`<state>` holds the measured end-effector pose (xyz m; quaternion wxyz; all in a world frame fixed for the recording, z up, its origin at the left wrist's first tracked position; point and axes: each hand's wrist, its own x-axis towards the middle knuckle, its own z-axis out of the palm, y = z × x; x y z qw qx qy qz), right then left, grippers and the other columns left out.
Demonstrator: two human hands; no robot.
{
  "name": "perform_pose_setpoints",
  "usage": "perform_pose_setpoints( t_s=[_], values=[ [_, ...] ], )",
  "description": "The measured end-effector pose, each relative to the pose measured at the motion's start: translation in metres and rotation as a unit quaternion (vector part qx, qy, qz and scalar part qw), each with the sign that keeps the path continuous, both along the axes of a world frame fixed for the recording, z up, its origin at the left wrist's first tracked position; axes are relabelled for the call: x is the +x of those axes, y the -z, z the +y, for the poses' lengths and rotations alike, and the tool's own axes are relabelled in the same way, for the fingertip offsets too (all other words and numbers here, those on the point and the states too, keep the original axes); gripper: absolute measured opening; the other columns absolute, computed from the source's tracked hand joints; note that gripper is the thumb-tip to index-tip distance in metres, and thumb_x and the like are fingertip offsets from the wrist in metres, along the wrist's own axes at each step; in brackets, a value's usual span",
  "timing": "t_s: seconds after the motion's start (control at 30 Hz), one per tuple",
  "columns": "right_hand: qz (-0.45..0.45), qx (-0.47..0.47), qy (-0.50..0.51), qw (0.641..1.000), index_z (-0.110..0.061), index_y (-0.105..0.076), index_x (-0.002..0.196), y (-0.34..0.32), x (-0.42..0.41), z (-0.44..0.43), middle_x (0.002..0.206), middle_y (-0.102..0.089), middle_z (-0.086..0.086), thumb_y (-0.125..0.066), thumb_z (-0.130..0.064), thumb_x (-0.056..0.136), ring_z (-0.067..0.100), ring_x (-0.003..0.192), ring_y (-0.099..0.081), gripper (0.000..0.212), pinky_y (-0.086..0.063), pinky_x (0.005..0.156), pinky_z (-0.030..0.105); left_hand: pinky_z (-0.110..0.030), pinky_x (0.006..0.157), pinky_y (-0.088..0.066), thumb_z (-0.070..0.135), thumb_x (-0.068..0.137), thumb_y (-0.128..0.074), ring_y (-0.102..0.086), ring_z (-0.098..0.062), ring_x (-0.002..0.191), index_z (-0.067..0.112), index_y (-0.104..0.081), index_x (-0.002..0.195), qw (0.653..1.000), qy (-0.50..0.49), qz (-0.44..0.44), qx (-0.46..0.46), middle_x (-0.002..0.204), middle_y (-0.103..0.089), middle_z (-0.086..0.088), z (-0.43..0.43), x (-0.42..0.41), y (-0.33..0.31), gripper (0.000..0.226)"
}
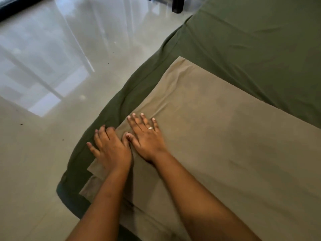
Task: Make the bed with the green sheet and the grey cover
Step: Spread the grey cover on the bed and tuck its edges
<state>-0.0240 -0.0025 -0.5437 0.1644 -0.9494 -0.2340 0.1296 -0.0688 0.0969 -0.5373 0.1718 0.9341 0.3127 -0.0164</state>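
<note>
Grey cover [217,136] lies under left hand [111,150] and right hand [147,138] (fingers [137,121] flat, released).

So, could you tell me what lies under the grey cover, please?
The green sheet shows beyond the edges of the grey cover and seemingly continues beneath it; anything lower is covered.

Matt cloth sheet [251,40]; glossy floor [52,58].
</note>
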Motion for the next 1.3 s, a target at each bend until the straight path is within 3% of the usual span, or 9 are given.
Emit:
perform_pose_setpoints(
  t_s=[0.1,0.2,0.3,0.53,0.63,0.73,0.87,1.0,1.3],
  values=[
    [-0.031,0.034,0.054,0.998,-0.023,-0.013,0.153,-0.003,0.054,0.005,0.160,-0.012,-0.003,-0.027,-0.044,0.098,0.017,0.148,-0.007,0.061,-0.002,0.118,0.040,-0.049,0.084,-0.042,0.033,0.088,-0.062,-0.050,-0.038,0.101,0.007,-0.063,0.088,0.995,0.088,-0.047,0.022,0.108,-0.056,-0.018,0.014,-0.002,-0.002,0.026],
    [-0.018,-0.020,0.283,0.959,-0.017,-0.006,0.154,0.000,0.104,-0.013,0.161,-0.004,0.004,-0.033,-0.045,0.099,0.021,0.148,-0.001,0.067,0.000,0.118,0.040,-0.034,0.052,-0.039,0.041,0.090,-0.060,-0.055,-0.032,0.065,0.013,-0.053,0.068,0.989,0.122,-0.065,-0.043,0.072,-0.057,-0.010,0.033,-0.011,-0.012,0.036],
    [0.040,-0.084,0.373,0.923,-0.013,0.002,0.153,0.005,0.120,0.004,0.161,0.004,0.007,-0.029,-0.059,0.095,0.022,0.148,0.006,0.080,0.005,0.118,0.043,-0.026,0.045,-0.029,0.047,0.087,-0.060,-0.053,-0.026,0.049,0.019,-0.043,0.063,0.990,0.101,-0.032,-0.095,0.055,-0.054,-0.002,0.051,-0.011,-0.019,0.040],
    [0.028,-0.090,0.205,0.974,-0.020,0.004,0.153,0.005,0.146,0.038,0.161,0.006,0.002,-0.025,-0.063,0.095,0.019,0.148,0.007,0.078,0.007,0.117,0.041,-0.021,0.049,-0.034,0.031,0.091,-0.060,-0.045,-0.008,0.053,0.019,-0.055,0.093,0.990,0.036,-0.076,-0.113,0.070,-0.059,0.004,0.066,0.014,-0.020,0.014],
    [-0.015,-0.090,0.229,0.969,-0.014,-0.015,0.152,-0.006,0.158,0.031,0.158,-0.018,0.008,-0.033,-0.063,0.093,0.025,0.145,-0.015,0.079,-0.013,0.117,0.038,-0.022,0.050,-0.037,0.041,0.082,-0.067,-0.047,-0.012,0.069,0.014,-0.055,0.109,0.991,0.104,-0.061,-0.062,0.091,-0.059,-0.004,0.071,0.035,-0.013,0.040],
    [-0.042,-0.139,0.261,0.954,-0.013,-0.050,0.125,-0.023,0.155,0.048,0.126,-0.054,0.010,-0.037,-0.073,0.085,0.028,0.116,-0.050,0.074,-0.041,0.090,0.039,-0.024,0.045,-0.038,0.055,0.082,-0.057,-0.045,-0.013,0.067,0.017,-0.052,0.099,0.988,0.157,-0.006,-0.002,0.087,-0.050,-0.002,0.071,0.051,-0.010,0.042],
    [0.085,-0.181,0.214,0.956,-0.011,-0.060,0.107,-0.032,0.150,0.086,0.103,-0.066,0.008,-0.040,-0.064,0.092,0.025,0.088,-0.062,0.059,-0.043,0.065,0.032,-0.019,0.042,-0.019,0.044,0.092,-0.049,-0.040,-0.009,0.054,0.020,-0.054,0.084,0.979,0.201,0.027,0.023,0.073,-0.045,0.004,0.074,0.064,-0.007,0.026],
    [0.139,-0.162,0.197,0.957,-0.010,-0.063,0.113,-0.043,0.157,0.101,0.117,-0.064,0.010,-0.041,-0.021,0.101,0.027,0.106,-0.062,0.027,-0.045,0.074,0.033,-0.015,0.040,-0.018,0.034,0.092,-0.053,-0.036,-0.008,0.044,0.020,-0.056,0.074,0.978,0.207,-0.009,-0.007,0.062,-0.044,0.007,0.082,0.066,-0.013,0.023],
    [0.213,0.092,0.245,0.941,-0.001,-0.059,0.113,-0.043,0.150,0.146,0.118,-0.060,0.021,-0.035,-0.027,0.103,0.038,0.108,-0.057,0.036,-0.046,0.085,0.037,-0.016,0.042,-0.026,0.033,0.096,-0.045,-0.039,-0.010,0.046,0.022,-0.051,0.069,0.985,0.172,0.003,0.007,0.062,-0.043,0.005,0.157,0.069,-0.025,0.029]
  ],
)
